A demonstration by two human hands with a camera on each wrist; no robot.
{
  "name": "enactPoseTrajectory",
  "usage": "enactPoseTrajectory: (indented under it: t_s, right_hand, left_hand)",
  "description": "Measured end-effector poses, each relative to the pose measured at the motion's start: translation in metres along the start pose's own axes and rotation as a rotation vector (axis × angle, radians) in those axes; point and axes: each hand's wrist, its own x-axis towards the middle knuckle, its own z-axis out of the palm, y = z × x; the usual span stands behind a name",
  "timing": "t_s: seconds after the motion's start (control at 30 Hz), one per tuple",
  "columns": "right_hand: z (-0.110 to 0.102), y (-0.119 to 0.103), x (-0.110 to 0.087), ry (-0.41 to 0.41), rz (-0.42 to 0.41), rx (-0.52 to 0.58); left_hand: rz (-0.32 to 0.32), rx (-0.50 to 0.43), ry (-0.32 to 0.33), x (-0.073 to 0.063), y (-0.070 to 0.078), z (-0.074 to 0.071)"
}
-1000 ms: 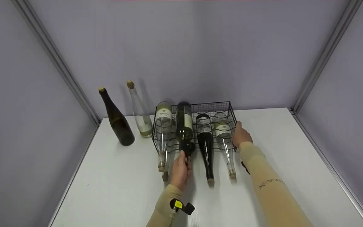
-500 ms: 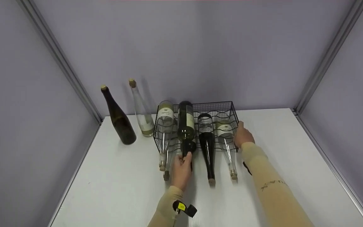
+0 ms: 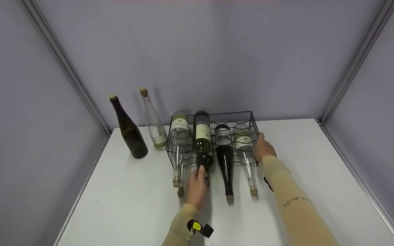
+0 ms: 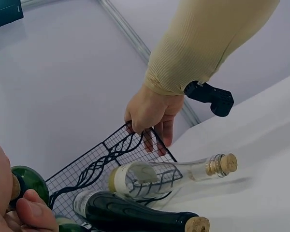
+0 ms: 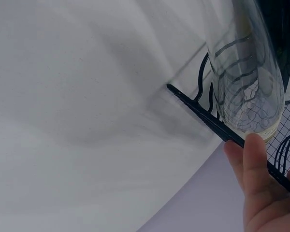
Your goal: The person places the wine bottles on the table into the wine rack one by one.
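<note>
A green wine bottle [image 3: 202,133] with a cream label lies in the second column from the left of a black wire bottle rack [image 3: 231,112]. My left hand [image 3: 196,189] holds it by the neck, thumb on top; in the left wrist view its fingers [image 4: 36,210] wrap the corked end. My right hand [image 3: 264,148] grips the rack's right side, with fingers [image 5: 255,157] over the side wire in the right wrist view. Part of another dark bottle [image 3: 210,160] shows just beneath the held neck.
Clear bottles lie in the rack's left column [image 3: 180,136] and right column [image 3: 244,141], with a dark bottle [image 3: 225,153] between. A brown bottle [image 3: 133,138] and a clear bottle [image 3: 156,130] stand upright left of the rack. Walls enclose the white table [image 3: 132,205].
The green bottle has turned about its length, bringing its label from the right side to face up. My left thumb has shifted on the neck; my right hand stays on the rack.
</note>
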Motion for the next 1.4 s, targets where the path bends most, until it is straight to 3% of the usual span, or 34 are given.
enactPoseTrajectory:
  t_s: [0.33, 0.73, 0.97, 1.4]
  right_hand:
    - [0.0038, -0.0007, -0.0024, -0.002, 0.0, 0.004]
    - [-0.005, -0.0001, 0.0001, -0.018, 0.001, 0.018]
    - [-0.0054, 0.0054, -0.0009, -0.026, 0.012, 0.015]
    - [-0.0011, 0.0024, -0.0006, -0.02, -0.006, 0.023]
  left_hand:
    - [0.003, 0.023, 0.012, -0.0025, -0.0019, -0.0019]
    - [0.074, 0.105, 0.037, 0.0004, 0.0023, -0.0028]
    - [0.077, 0.149, 0.014, -0.0001, 0.0004, -0.0009]
    - [0.021, -0.028, -0.073, 0.0009, -0.0041, -0.0038]
